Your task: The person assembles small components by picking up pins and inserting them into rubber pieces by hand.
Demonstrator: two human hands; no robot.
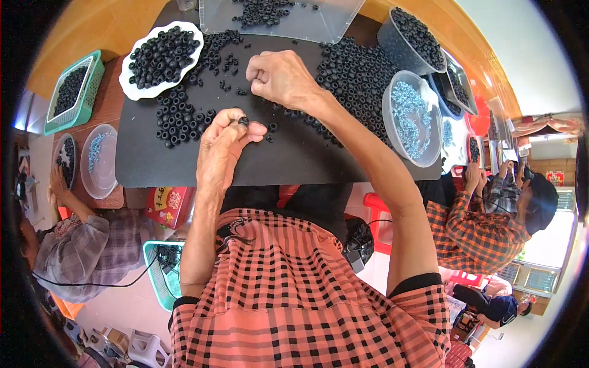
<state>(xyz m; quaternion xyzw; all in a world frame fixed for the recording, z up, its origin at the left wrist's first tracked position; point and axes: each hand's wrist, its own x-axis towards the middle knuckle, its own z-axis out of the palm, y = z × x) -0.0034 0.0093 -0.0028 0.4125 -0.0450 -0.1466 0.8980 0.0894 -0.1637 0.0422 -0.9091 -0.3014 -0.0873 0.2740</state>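
Note:
My left hand (pixel 219 144) is over the near part of the dark table (pixel 178 172). Between its thumb and fingertips it pinches a small black ring-shaped part (pixel 244 121). Farther off and a little to the right, my right hand (pixel 285 80) hangs above the table with its fingers curled in. Whatever those fingers hold, if anything, is hidden. Loose black rings (pixel 178 119) lie to the left of my left hand. Small black pieces (pixel 230 64) are scattered left of my right hand, and a wide spread of black rings (pixel 353 70) covers the table to its right.
A white scalloped plate (pixel 131 90) of black rings stands far left. At the far edge is a clear tray (pixel 294 35). On the right are a tub of blue pieces (pixel 410 116) and a bin of black parts (pixel 399 52). Co-workers sit at both sides.

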